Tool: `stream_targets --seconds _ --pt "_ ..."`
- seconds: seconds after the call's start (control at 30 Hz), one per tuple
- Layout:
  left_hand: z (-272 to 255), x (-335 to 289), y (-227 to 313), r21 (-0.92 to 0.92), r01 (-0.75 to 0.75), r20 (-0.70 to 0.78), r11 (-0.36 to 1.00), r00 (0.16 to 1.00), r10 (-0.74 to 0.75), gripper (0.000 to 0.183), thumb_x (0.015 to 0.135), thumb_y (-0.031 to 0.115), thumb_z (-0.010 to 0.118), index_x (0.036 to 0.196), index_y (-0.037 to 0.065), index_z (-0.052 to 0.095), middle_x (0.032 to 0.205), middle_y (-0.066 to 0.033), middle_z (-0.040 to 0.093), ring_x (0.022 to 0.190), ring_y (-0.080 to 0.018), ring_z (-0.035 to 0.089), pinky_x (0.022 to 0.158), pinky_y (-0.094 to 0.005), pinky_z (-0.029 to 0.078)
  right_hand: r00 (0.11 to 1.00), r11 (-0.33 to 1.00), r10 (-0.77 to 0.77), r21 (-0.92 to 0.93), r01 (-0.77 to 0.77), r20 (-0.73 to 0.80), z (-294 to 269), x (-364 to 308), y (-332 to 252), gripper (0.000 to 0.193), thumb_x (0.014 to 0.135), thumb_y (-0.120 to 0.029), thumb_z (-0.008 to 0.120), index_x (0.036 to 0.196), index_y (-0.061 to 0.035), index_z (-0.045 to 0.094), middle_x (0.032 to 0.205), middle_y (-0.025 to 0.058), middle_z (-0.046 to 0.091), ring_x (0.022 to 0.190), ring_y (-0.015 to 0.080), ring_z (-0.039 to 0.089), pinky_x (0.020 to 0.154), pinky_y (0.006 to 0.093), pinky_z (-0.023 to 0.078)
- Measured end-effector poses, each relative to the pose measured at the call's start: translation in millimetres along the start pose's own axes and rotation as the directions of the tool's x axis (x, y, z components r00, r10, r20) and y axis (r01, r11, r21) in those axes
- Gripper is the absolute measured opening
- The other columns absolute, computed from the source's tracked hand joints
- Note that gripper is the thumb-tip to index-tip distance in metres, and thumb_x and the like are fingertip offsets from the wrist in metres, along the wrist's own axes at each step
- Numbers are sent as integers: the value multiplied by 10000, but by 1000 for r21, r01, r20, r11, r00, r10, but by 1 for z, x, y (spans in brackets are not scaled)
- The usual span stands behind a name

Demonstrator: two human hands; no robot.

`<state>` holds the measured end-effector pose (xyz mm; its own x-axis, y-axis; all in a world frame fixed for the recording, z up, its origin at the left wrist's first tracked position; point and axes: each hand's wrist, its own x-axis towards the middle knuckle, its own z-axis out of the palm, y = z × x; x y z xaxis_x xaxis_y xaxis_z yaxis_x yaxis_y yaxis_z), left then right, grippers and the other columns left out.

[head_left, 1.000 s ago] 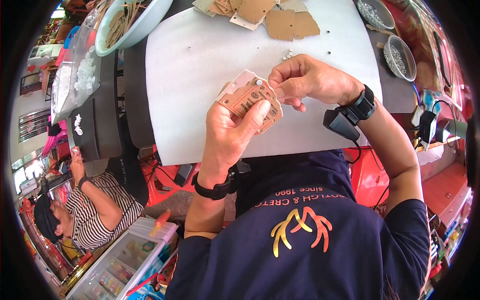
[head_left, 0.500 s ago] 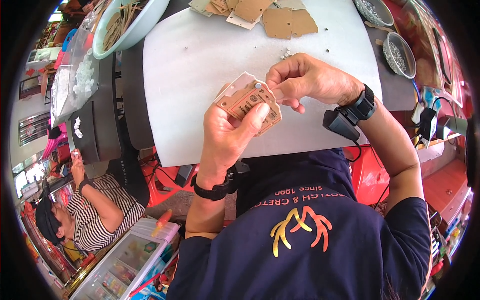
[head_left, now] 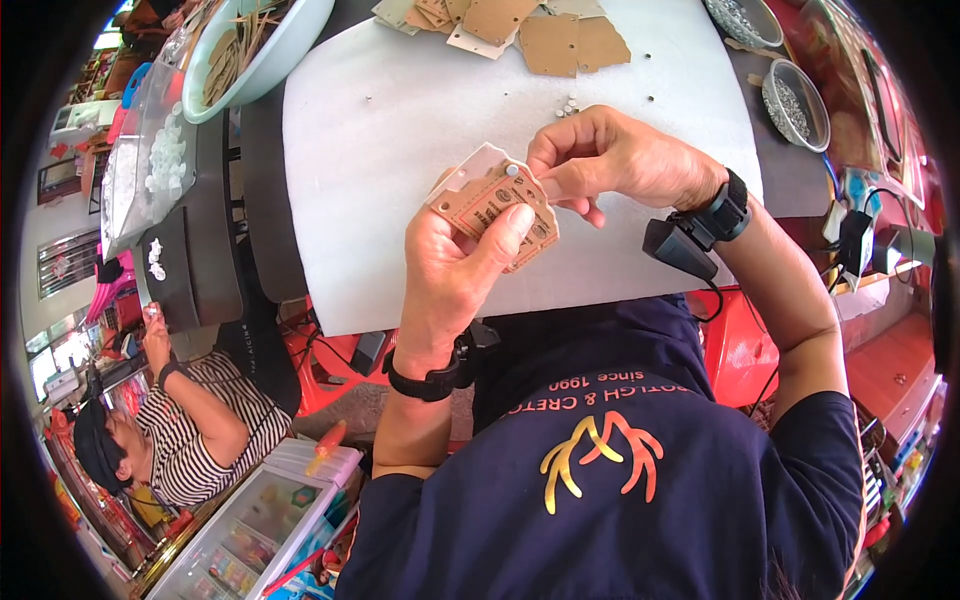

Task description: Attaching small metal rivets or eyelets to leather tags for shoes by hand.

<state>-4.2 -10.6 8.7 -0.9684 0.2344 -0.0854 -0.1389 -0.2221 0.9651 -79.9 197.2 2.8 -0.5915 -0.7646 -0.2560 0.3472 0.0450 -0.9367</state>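
Note:
My left hand [head_left: 455, 262] grips a small stack of printed brown cardboard pieces [head_left: 488, 203], the thumb pressed on the printed face. A round pale rivet-like stud [head_left: 512, 170] sits near the upper corner of the top piece. At the right edge of the cardboard, my right hand [head_left: 610, 160] has its thumb and forefinger pinched together; what lies between them, if anything, is hidden. Just beyond the right hand, several small round studs [head_left: 568, 106] lie on the white sheet [head_left: 350, 200].
Plain brown cardboard pieces [head_left: 555, 45] are piled at the far edge. Bowls of small metal parts [head_left: 790, 110] stand at the right. A pale blue basin [head_left: 270, 75] and a clear bag of white pieces [head_left: 150, 170] are at the left, near a person in a striped shirt [head_left: 210, 420].
Both hands keep nearly the same hold and place. The cardboard has tilted very slightly, and the whole view has shifted a little.

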Motion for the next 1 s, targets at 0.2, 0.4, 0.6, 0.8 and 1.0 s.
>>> stream_targets --seconds 0.2,0.4,0.6,0.8,1.0 --pt "1 0 1 -14 -6 -36 1000 999 6 271 913 52 648 1168 -7 579 987 -47 656 839 -80 626 707 -236 523 999 1000 -16 -7 16 -28 4 -1 -1 227 914 -232 647 945 -10 686 698 -28 568 628 47 545 550 214 479" --pt "-1 1 -2 12 -6 -35 1000 999 7 267 908 48 641 1163 -2 578 993 -49 656 843 -81 623 721 -242 526 998 995 31 101 -26 -46 6 -3 0 227 911 -220 635 947 0 682 719 -14 581 642 52 551 559 222 489" --pt "2 1 -3 -10 -32 -101 999 994 31 275 900 34 634 1167 -7 577 1000 -50 655 865 -88 620 759 -260 526 992 997 -51 57 57 -114 13 -4 3 196 911 -166 636 981 15 667 709 -1 588 616 62 551 527 231 479" --pt "4 1 -2 -3 -44 -117 999 992 43 293 893 46 652 1174 -9 583 982 -44 652 849 -84 615 737 -253 521 992 991 -56 117 69 -111 17 -9 -2 228 917 -200 635 986 15 669 739 -1 603 646 69 571 559 232 499" --pt "2 1 -6 22 -36 -124 999 992 38 285 902 51 648 1175 -2 587 978 -36 653 806 -63 601 663 -222 497 989 996 -80 34 85 -122 21 -10 2 204 893 -164 659 992 14 658 767 19 626 656 83 596 573 233 503"
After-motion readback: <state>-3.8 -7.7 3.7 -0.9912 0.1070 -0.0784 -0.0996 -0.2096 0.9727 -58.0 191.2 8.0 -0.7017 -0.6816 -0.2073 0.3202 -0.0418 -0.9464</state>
